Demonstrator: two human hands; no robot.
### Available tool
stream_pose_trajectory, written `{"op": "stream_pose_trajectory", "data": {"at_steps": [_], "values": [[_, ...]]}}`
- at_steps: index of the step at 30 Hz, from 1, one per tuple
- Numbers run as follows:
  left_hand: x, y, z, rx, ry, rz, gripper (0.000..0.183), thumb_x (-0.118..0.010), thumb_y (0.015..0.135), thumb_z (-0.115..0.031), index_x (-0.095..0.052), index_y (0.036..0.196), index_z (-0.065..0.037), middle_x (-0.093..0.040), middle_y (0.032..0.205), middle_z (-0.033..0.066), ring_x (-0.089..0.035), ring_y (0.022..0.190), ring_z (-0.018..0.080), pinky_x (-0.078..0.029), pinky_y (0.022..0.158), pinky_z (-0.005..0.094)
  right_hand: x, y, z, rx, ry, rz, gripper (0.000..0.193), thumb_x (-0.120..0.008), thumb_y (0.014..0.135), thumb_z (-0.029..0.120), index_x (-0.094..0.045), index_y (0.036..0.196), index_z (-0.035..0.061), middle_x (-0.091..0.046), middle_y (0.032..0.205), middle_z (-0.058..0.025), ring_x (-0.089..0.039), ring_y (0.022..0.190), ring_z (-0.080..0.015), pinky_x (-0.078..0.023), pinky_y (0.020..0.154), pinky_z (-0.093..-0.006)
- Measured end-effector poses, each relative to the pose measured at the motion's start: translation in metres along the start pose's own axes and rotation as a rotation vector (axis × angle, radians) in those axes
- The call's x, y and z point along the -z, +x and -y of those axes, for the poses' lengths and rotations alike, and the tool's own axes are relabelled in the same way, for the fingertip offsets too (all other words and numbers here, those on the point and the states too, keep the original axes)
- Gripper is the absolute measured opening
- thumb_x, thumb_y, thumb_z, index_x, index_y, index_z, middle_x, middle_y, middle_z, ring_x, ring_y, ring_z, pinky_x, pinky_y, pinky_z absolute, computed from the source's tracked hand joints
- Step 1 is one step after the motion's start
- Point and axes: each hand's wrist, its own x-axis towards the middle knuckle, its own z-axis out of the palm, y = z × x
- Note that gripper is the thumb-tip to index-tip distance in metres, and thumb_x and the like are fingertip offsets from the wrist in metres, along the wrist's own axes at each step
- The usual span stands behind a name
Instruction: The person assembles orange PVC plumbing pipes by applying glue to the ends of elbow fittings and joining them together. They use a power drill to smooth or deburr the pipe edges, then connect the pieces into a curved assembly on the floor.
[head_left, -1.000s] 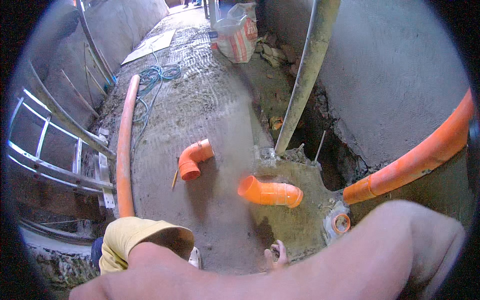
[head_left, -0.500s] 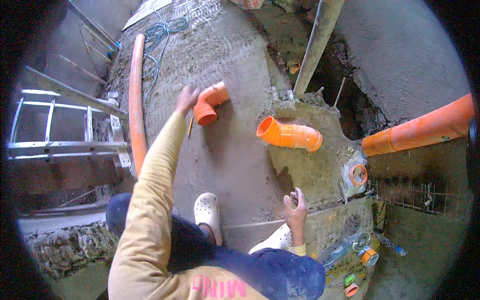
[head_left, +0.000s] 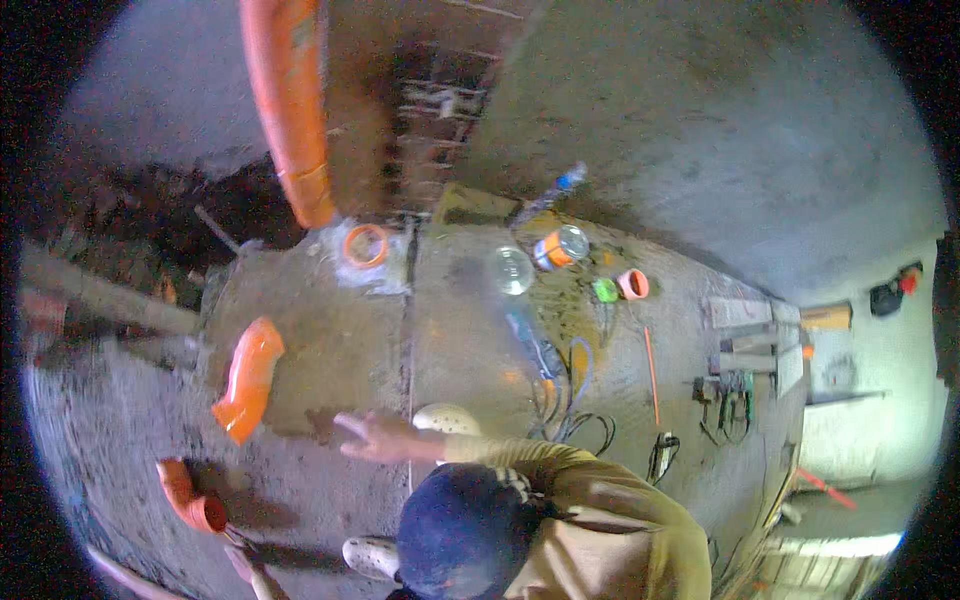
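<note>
My left hand [head_left: 242, 563] is low at the left, beside the open end of a red-orange bent pipe fitting [head_left: 185, 500] lying on the concrete floor. Blur hides whether its fingers grip anything; a thin streak shows next to them. My right hand [head_left: 385, 437] is stretched out over the floor, fingers apart and nothing in them. Beyond it to the left lies a brighter orange bent pipe fitting [head_left: 250, 378], apart from both hands.
A long orange pipe [head_left: 285, 110] comes down near an orange pipe opening [head_left: 366, 246] set in the floor. To the right are a clear jar [head_left: 512, 270], an orange-labelled can [head_left: 560, 247], a short pipe piece [head_left: 633, 284], a power tool with cable [head_left: 535, 345], and a thin orange rod [head_left: 652, 375].
The view has swung to the right, bringing the tools and the far wall into sight. Both fittings now appear at the left. My left hand remains near the red-orange fitting; my right stays empty.
</note>
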Motion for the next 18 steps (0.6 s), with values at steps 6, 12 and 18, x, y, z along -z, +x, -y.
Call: {"op": "stream_pose_trajectory", "data": {"at_steps": [6,12,18], "values": [[0.126,-0.051,-0.151,-0.017,-1.172,0.566,0.039,-0.044,0.109,-0.043,-0.052,0.113,-0.004,-0.057,0.087,0.006,-0.051,0.074,0.0159,-0.045,0.069,0.0355,-0.027,-0.008,0.0,0.109,0.056,0.096,0.064,-0.063,0.097,0.05,-0.058,0.135,-0.0012,-0.069,0.116,-0.0249,-0.067,0.104,-0.0424,-0.054,0.09,-0.0503],[0.248,-0.103,-0.338,-0.407,-1.317,0.408,0.03,-0.055,0.107,-0.029,-0.059,0.095,-0.002,-0.056,0.068,0.0033,-0.05,0.061,0.0125,-0.044,0.057,0.0326,-0.031,-0.017,-0.002,-0.077,0.511,-0.01,0.038,-0.071,0.096,0.036,-0.074,0.106,-0.0006,-0.073,0.087,-0.0163,-0.068,0.081,-0.0208,-0.052,0.07,-0.0406],[0.267,-0.073,-0.369,-0.58,-1.422,0.463,0.016,-0.06,0.102,-0.016,-0.063,0.095,-0.002,-0.059,0.07,0.0058,-0.056,0.065,0.0114,-0.045,0.058,0.0308,0.117,-0.071,-0.064,-0.108,0.558,-0.44,0.024,-0.067,0.099,0.028,-0.077,0.104,0.0056,-0.075,0.089,-0.0032,-0.068,0.08,-0.0153,-0.053,0.07,-0.0364]]}}
